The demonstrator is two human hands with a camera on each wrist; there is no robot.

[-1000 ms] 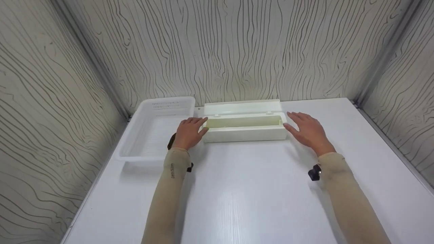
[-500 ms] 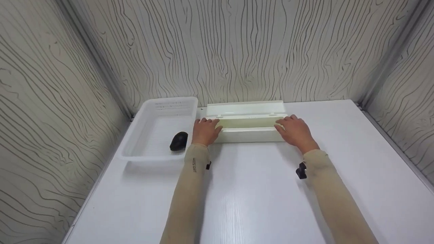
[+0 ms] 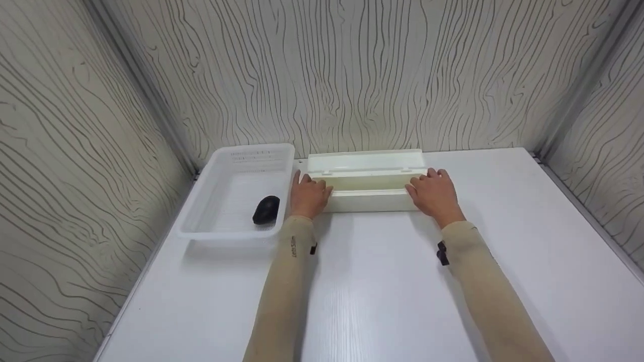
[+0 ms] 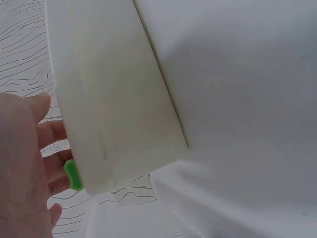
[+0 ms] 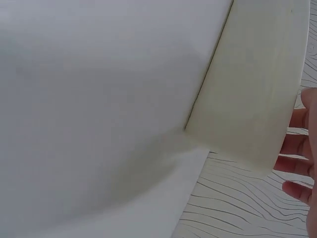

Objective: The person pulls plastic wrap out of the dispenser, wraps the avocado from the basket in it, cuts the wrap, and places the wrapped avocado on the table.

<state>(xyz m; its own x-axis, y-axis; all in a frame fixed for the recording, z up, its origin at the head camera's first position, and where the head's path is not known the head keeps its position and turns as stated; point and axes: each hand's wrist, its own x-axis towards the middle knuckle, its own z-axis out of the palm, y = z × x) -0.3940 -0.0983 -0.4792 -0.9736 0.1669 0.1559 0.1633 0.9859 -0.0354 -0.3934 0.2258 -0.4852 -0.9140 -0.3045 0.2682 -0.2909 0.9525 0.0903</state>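
**Gripping both ends of the white box (image 3: 372, 202)**

Your left hand (image 3: 309, 197) and right hand (image 3: 435, 195) are holding opposite ends, probably steadying it evenly; tightness isn't showing. It is sitting on the table (image 3: 372, 281), its lid (image 3: 366, 161) lying open behind, leaving the inside reachable.

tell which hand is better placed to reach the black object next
Probably the left hand: it is beside the tray, nearer the black object; the right hand is at the other end of the box.
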